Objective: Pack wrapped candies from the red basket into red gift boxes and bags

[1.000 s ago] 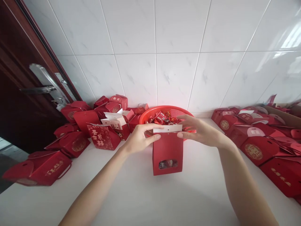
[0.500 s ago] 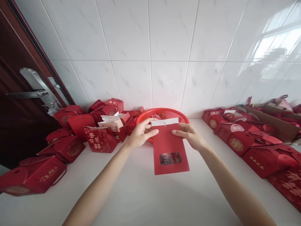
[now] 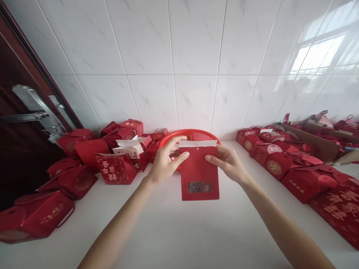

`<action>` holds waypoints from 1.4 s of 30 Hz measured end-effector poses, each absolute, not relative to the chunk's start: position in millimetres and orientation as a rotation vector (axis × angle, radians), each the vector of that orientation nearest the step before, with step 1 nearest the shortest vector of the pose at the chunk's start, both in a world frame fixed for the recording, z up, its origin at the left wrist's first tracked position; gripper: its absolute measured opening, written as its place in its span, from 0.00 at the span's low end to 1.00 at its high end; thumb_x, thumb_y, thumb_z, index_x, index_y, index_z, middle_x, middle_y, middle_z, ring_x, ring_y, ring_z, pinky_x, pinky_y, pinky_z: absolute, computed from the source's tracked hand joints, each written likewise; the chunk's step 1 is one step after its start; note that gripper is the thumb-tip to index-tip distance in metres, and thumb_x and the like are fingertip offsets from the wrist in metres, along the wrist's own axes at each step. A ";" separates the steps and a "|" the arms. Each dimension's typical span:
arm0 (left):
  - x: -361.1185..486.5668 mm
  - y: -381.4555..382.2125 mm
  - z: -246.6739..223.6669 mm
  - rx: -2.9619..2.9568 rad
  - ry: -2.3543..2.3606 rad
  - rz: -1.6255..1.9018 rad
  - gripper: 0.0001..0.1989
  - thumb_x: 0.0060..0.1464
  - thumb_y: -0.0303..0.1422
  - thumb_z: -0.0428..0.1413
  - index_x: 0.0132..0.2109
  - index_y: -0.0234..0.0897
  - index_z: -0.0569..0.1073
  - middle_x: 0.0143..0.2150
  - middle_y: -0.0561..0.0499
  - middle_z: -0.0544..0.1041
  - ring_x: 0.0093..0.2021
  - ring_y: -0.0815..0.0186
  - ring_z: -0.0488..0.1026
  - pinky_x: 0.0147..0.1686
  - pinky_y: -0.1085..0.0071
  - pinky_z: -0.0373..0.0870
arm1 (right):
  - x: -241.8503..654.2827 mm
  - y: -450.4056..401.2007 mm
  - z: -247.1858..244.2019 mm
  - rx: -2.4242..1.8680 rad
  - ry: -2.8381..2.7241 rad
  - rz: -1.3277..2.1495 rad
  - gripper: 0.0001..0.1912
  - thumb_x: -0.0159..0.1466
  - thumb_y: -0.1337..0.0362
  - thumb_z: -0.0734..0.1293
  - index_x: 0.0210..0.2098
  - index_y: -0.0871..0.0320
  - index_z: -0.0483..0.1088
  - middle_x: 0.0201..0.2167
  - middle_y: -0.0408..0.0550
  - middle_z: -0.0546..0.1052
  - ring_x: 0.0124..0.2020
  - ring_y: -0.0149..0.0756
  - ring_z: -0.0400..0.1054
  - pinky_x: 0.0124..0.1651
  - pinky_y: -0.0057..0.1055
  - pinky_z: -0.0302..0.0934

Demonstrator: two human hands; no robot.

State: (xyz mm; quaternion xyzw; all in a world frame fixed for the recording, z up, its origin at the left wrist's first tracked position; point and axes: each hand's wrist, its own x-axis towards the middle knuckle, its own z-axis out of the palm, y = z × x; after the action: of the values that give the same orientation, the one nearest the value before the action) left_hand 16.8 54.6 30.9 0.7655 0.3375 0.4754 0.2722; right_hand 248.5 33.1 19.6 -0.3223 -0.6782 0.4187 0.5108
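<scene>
Held up in front of me is a red paper gift box [image 3: 199, 166], tall and flat-faced, with a pale top edge, a small hole near the top and a dark oval window low down. My left hand [image 3: 168, 158] grips its upper left side, thumb on the near face. On the upper right side, my right hand [image 3: 224, 160] pinches it with the thumb in front; its other fingers are partly hidden behind. Beyond the box stands a red plastic basket [image 3: 165, 140] with small wrapped items inside, mostly covered by the box and hands.
Several red gift boxes, one being a patterned box [image 3: 114, 170], crowd the left of the white table [image 3: 174, 231]. More red boxes [image 3: 280, 166] line the right side beside a cardboard carton [image 3: 297, 136]. A tiled wall [image 3: 193, 101] rises behind; a dark door [image 3: 19, 149] is at left.
The red box has tilted slightly and its lower edge has risen, so it hangs straighter. Both hands keep their hold. The view has shifted a little to the right.
</scene>
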 end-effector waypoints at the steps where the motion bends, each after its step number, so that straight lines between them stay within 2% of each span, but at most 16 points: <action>1: 17.5 55.9 30.3 2.050 0.904 1.261 0.23 0.59 0.42 0.60 0.59 0.41 0.70 0.45 0.47 0.81 0.43 0.59 0.80 0.44 0.64 0.77 | 248.8 34.3 18.4 -0.788 -1.632 1.014 0.19 0.62 0.49 0.72 0.43 0.57 0.77 0.40 0.52 0.82 0.41 0.45 0.78 0.41 0.40 0.74; 4: 19.6 59.6 27.1 1.995 0.889 1.222 0.23 0.59 0.42 0.60 0.59 0.41 0.69 0.48 0.46 0.81 0.44 0.58 0.80 0.45 0.63 0.78 | 249.9 39.4 12.6 -0.794 -1.578 1.117 0.18 0.61 0.50 0.73 0.43 0.56 0.77 0.42 0.51 0.82 0.43 0.45 0.78 0.44 0.41 0.73; 7: 21.6 65.4 18.7 1.936 0.869 1.160 0.23 0.58 0.42 0.60 0.57 0.39 0.68 0.47 0.45 0.81 0.44 0.57 0.80 0.45 0.63 0.78 | 249.8 46.9 -2.6 -0.748 -1.454 1.259 0.19 0.62 0.50 0.73 0.48 0.54 0.76 0.46 0.51 0.82 0.44 0.44 0.78 0.47 0.41 0.73; 10: 24.1 74.4 3.0 1.965 0.896 1.050 0.19 0.58 0.40 0.59 0.54 0.39 0.67 0.44 0.47 0.80 0.41 0.60 0.80 0.42 0.65 0.77 | 249.6 53.2 -27.6 -0.748 -1.353 1.353 0.20 0.61 0.50 0.74 0.47 0.54 0.76 0.46 0.50 0.82 0.44 0.44 0.78 0.49 0.41 0.72; 16: 30.5 84.0 -19.2 2.153 0.951 0.974 0.07 0.58 0.37 0.56 0.40 0.39 0.71 0.38 0.52 0.78 0.39 0.64 0.75 0.41 0.68 0.73 | 252.6 50.3 -62.6 -0.786 -1.316 1.339 0.21 0.62 0.48 0.72 0.49 0.53 0.76 0.50 0.51 0.81 0.49 0.45 0.76 0.54 0.43 0.69; 19: 29.8 82.5 -17.6 2.189 0.924 0.919 0.07 0.58 0.37 0.55 0.36 0.39 0.72 0.37 0.51 0.78 0.38 0.64 0.75 0.38 0.70 0.73 | 251.8 45.7 -66.1 -0.812 -1.297 1.335 0.23 0.62 0.45 0.71 0.50 0.53 0.76 0.50 0.51 0.81 0.50 0.47 0.76 0.54 0.44 0.69; 22: 27.2 81.1 -15.2 2.206 0.900 0.904 0.08 0.56 0.38 0.59 0.37 0.38 0.74 0.38 0.50 0.80 0.39 0.64 0.75 0.42 0.69 0.74 | 249.5 40.7 -67.3 -0.829 -1.302 1.377 0.25 0.64 0.44 0.69 0.52 0.53 0.76 0.49 0.52 0.81 0.47 0.47 0.77 0.54 0.45 0.70; 25: 27.0 80.1 -15.5 2.178 0.903 0.897 0.09 0.56 0.39 0.60 0.38 0.38 0.76 0.38 0.50 0.81 0.38 0.63 0.76 0.43 0.67 0.75 | 247.8 35.3 -67.1 -0.851 -1.315 1.324 0.24 0.66 0.44 0.67 0.53 0.52 0.75 0.49 0.50 0.81 0.49 0.47 0.75 0.54 0.44 0.70; 28: 29.7 77.1 -16.2 2.186 0.857 0.915 0.09 0.58 0.39 0.59 0.36 0.38 0.77 0.36 0.49 0.81 0.37 0.63 0.76 0.43 0.66 0.76 | 247.6 31.0 -64.5 -0.908 -1.308 1.216 0.23 0.68 0.43 0.63 0.50 0.52 0.76 0.48 0.49 0.81 0.53 0.47 0.73 0.54 0.43 0.69; 30: 31.2 74.3 -15.7 2.209 0.836 0.915 0.08 0.58 0.38 0.59 0.37 0.38 0.79 0.38 0.48 0.82 0.39 0.62 0.77 0.46 0.65 0.76 | 248.4 28.8 -61.8 -0.933 -1.317 1.166 0.22 0.68 0.43 0.63 0.46 0.53 0.76 0.45 0.49 0.81 0.51 0.46 0.73 0.50 0.40 0.70; 32: 31.6 72.2 -14.7 2.177 0.852 0.898 0.11 0.57 0.38 0.60 0.46 0.40 0.80 0.44 0.48 0.83 0.45 0.60 0.78 0.49 0.64 0.76 | 249.8 26.6 -59.0 -0.943 -1.342 1.133 0.22 0.68 0.43 0.64 0.43 0.54 0.76 0.42 0.48 0.81 0.46 0.44 0.74 0.43 0.36 0.71; 34: 31.5 71.7 -14.1 2.094 0.879 0.867 0.21 0.56 0.40 0.62 0.56 0.42 0.76 0.52 0.48 0.81 0.51 0.58 0.77 0.50 0.64 0.76 | 251.5 24.2 -56.5 -0.942 -1.369 1.112 0.21 0.68 0.43 0.63 0.42 0.55 0.75 0.41 0.48 0.80 0.43 0.42 0.74 0.39 0.33 0.70; 35: 31.5 71.9 -14.1 2.055 0.885 0.846 0.23 0.56 0.41 0.62 0.58 0.42 0.75 0.53 0.47 0.81 0.52 0.58 0.77 0.49 0.64 0.76 | 252.3 23.1 -55.5 -0.938 -1.380 1.103 0.21 0.68 0.43 0.63 0.42 0.54 0.75 0.41 0.48 0.80 0.43 0.42 0.74 0.39 0.32 0.69; 40: 35.5 71.3 -16.4 2.115 0.892 0.887 0.14 0.61 0.42 0.58 0.45 0.37 0.81 0.43 0.47 0.83 0.45 0.59 0.79 0.45 0.66 0.76 | 256.6 21.5 -54.4 -0.943 -1.424 1.045 0.21 0.69 0.44 0.62 0.42 0.54 0.74 0.40 0.48 0.80 0.39 0.39 0.72 0.40 0.33 0.68; 42: 38.2 68.5 -17.2 2.200 0.876 0.951 0.13 0.62 0.40 0.57 0.43 0.37 0.81 0.40 0.48 0.83 0.41 0.61 0.78 0.42 0.67 0.75 | 259.6 23.2 -54.8 -0.949 -1.438 1.013 0.20 0.69 0.45 0.63 0.43 0.54 0.74 0.39 0.48 0.79 0.38 0.38 0.72 0.40 0.33 0.68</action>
State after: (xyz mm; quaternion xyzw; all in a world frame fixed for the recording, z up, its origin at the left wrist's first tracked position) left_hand 38.2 68.5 -17.2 0.8249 0.3285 0.3565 0.2908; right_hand 259.6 23.2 -54.8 -0.3994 -0.6053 0.4263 0.5407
